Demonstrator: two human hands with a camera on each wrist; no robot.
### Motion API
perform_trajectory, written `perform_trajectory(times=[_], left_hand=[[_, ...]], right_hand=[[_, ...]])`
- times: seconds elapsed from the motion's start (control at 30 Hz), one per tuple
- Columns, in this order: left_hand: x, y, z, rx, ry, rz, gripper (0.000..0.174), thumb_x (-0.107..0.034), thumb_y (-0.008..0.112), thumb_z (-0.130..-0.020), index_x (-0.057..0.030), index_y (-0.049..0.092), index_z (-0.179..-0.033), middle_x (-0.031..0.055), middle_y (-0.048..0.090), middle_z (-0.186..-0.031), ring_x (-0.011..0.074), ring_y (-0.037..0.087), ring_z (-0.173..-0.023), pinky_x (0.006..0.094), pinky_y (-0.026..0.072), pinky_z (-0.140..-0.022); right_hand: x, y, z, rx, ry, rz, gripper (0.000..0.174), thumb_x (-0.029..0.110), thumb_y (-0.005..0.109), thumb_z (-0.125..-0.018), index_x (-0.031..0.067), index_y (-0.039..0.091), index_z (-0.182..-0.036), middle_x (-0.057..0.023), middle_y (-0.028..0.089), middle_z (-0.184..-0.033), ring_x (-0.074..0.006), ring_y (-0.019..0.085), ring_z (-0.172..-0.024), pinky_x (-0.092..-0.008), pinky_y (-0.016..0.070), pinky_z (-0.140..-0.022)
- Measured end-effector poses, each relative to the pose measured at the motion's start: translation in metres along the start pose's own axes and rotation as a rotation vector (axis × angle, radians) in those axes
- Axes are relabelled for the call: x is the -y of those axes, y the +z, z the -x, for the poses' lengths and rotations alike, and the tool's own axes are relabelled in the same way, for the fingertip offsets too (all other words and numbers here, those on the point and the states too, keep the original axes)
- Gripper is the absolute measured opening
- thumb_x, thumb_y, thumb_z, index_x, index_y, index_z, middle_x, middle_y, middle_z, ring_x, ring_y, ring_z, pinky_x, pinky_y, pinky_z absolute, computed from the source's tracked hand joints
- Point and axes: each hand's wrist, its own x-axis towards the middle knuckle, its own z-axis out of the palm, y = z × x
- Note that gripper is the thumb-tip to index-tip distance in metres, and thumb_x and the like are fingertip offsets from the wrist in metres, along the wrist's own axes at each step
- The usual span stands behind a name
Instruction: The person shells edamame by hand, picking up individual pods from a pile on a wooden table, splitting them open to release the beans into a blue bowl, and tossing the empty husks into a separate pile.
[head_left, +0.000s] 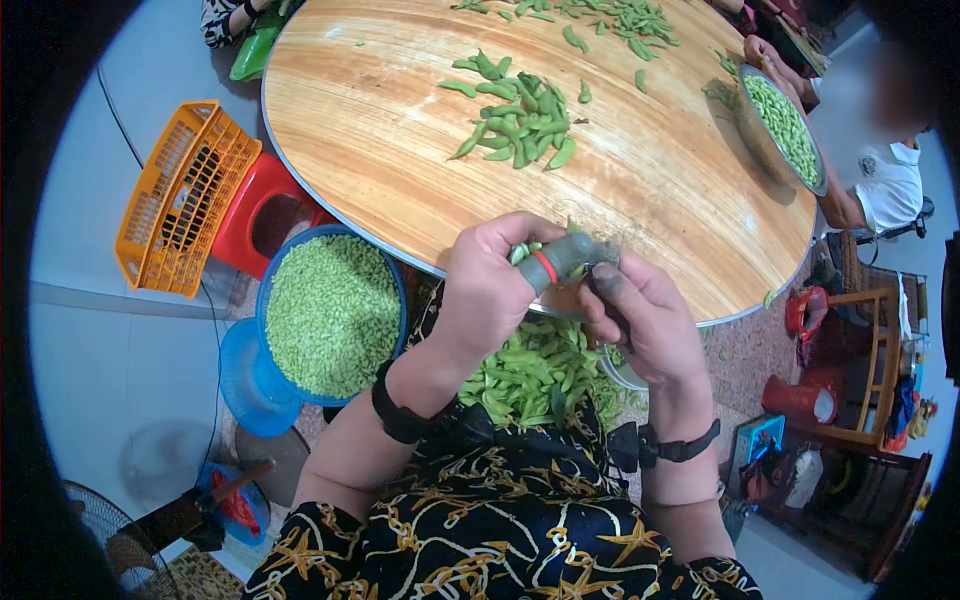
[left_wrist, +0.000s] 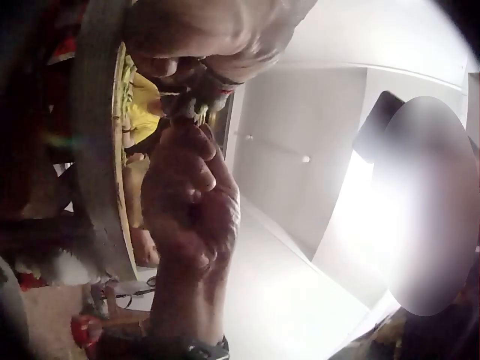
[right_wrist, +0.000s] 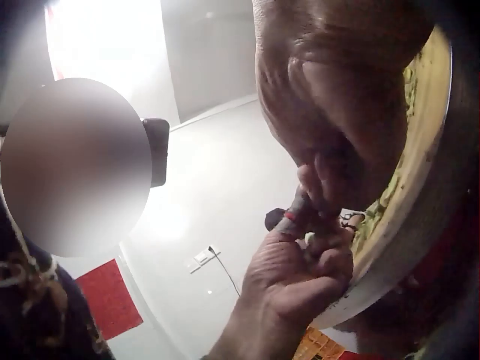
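Both hands meet above the near edge of the table. My left hand (head_left: 480,285) has a grey finger cover (head_left: 565,256) with a red band on its thumb, and its curled fingers hold shelled green beans (head_left: 519,253). A bit of green soybean pod (head_left: 577,271) shows between the two hands' fingertips. My right hand (head_left: 650,310), with a dark thumb tip, pinches at that pod from the other side; fingers hide most of it. Below the hands, a heap of soybean pods (head_left: 530,375) lies at the lap. In the left wrist view the fingertips (left_wrist: 196,142) come together in shadow.
A loose pile of pods (head_left: 520,115) lies on the round wooden table (head_left: 370,130). At the left stand a blue basin (head_left: 263,330) full of shelled beans, a red stool (head_left: 240,215) and an orange basket (head_left: 165,215). Across the right edge, a person holds a metal bowl (head_left: 755,135) of beans.
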Motion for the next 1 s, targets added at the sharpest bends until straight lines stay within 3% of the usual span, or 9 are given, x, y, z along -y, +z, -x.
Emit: perform_trajectory(times=[0.13, 0.2, 0.3, 0.53, 0.6, 0.63, 0.7, 0.93, 1.0], left_hand=[[0.003, 0.004, 0.004, -0.016, 0.085, -0.070, 0.004, -0.001, 0.058, -0.081, 0.0011, 0.061, -0.083, 0.0031, 0.061, -0.077, 0.0073, 0.056, -0.070, 0.0211, 0.0458, -0.063], [-0.001, 0.004, 0.007, 0.164, -0.096, 0.384, 0.003, -0.003, 0.059, -0.082, 0.0003, 0.058, -0.082, 0.0029, 0.060, -0.076, 0.0079, 0.057, -0.069, 0.0209, 0.0465, -0.063], [-0.005, 0.001, 0.008, 0.239, -0.146, 0.521, 0.005, -0.004, 0.059, -0.083, -0.0006, 0.056, -0.084, 0.0030, 0.059, -0.076, 0.0083, 0.056, -0.067, 0.0210, 0.0468, -0.061], [0.001, 0.008, 0.005, 0.070, -0.167, 0.386, 0.018, -0.009, 0.063, -0.081, -0.0038, 0.057, -0.096, 0.0030, 0.060, -0.082, 0.0062, 0.051, -0.059, 0.0179, 0.0388, -0.050], [-0.002, 0.011, 0.006, -0.164, 0.307, -0.414, 0.023, -0.010, 0.066, -0.077, -0.0033, 0.060, -0.098, 0.0035, 0.060, -0.079, 0.0082, 0.053, -0.061, 0.0207, 0.0411, -0.053], [-0.001, 0.009, 0.005, -0.167, 0.306, -0.415, 0.023, -0.010, 0.066, -0.077, -0.0033, 0.060, -0.098, 0.0035, 0.060, -0.079, 0.0082, 0.053, -0.061, 0.0207, 0.0411, -0.053], [0.001, 0.003, 0.003, 0.008, 0.628, -0.702, 0.027, -0.009, 0.069, -0.073, -0.0042, 0.063, -0.099, 0.0033, 0.057, -0.070, 0.0113, 0.054, -0.061, 0.0236, 0.0430, -0.056], [0.002, 0.000, -0.001, 0.017, 0.546, -0.566, 0.018, -0.006, 0.062, -0.077, -0.0051, 0.065, -0.095, 0.0008, 0.055, -0.065, 0.0104, 0.051, -0.058, 0.0236, 0.0425, -0.056], [0.000, -0.002, 0.002, -0.028, 0.018, -0.096, 0.013, -0.007, 0.058, -0.082, -0.0033, 0.065, -0.092, -0.0011, 0.058, -0.070, 0.0082, 0.053, -0.064, 0.0235, 0.0429, -0.059]], right_hand=[[-0.002, 0.003, 0.002, 0.000, 0.080, -0.238, 0.016, 0.016, 0.043, -0.094, 0.0036, 0.051, -0.090, 0.0019, 0.047, -0.063, -0.0033, 0.037, -0.050, -0.0170, 0.0297, -0.045], [-0.002, 0.003, 0.004, 0.015, 0.129, -0.345, 0.015, 0.016, 0.043, -0.094, 0.0035, 0.052, -0.091, 0.0015, 0.048, -0.063, -0.0034, 0.037, -0.049, -0.0169, 0.0292, -0.044], [-0.003, 0.003, 0.005, 0.068, 0.160, -0.464, 0.015, 0.016, 0.043, -0.094, 0.0032, 0.052, -0.094, 0.0011, 0.048, -0.065, -0.0035, 0.037, -0.048, -0.0168, 0.0290, -0.042], [-0.009, 0.002, 0.002, 0.023, 0.061, -0.377, 0.017, 0.018, 0.046, -0.093, 0.0031, 0.053, -0.099, 0.0016, 0.048, -0.063, -0.0026, 0.037, -0.048, -0.0161, 0.0299, -0.043], [-0.011, 0.003, 0.000, -0.038, 0.053, -0.333, 0.018, 0.018, 0.047, -0.093, 0.0033, 0.054, -0.100, 0.0019, 0.048, -0.063, -0.0027, 0.037, -0.047, -0.0158, 0.0299, -0.043], [-0.012, 0.004, -0.001, -0.044, 0.043, -0.352, 0.018, 0.019, 0.047, -0.093, 0.0036, 0.054, -0.100, 0.0024, 0.048, -0.063, -0.0026, 0.037, -0.047, -0.0159, 0.0300, -0.043], [-0.012, 0.006, -0.002, -0.050, 0.035, -0.373, 0.017, 0.019, 0.048, -0.093, 0.0040, 0.054, -0.099, 0.0028, 0.048, -0.063, -0.0026, 0.037, -0.047, -0.0159, 0.0302, -0.043], [-0.011, 0.009, -0.003, -0.184, -0.101, -0.005, 0.022, 0.022, 0.043, -0.095, 0.0041, 0.055, -0.097, 0.0034, 0.047, -0.062, -0.0034, 0.036, -0.048, -0.0172, 0.0289, -0.045], [-0.007, 0.011, -0.002, -0.299, -0.144, 0.202, 0.024, 0.023, 0.041, -0.095, 0.0040, 0.055, -0.098, 0.0036, 0.046, -0.062, -0.0036, 0.036, -0.049, -0.0176, 0.0287, -0.046]])
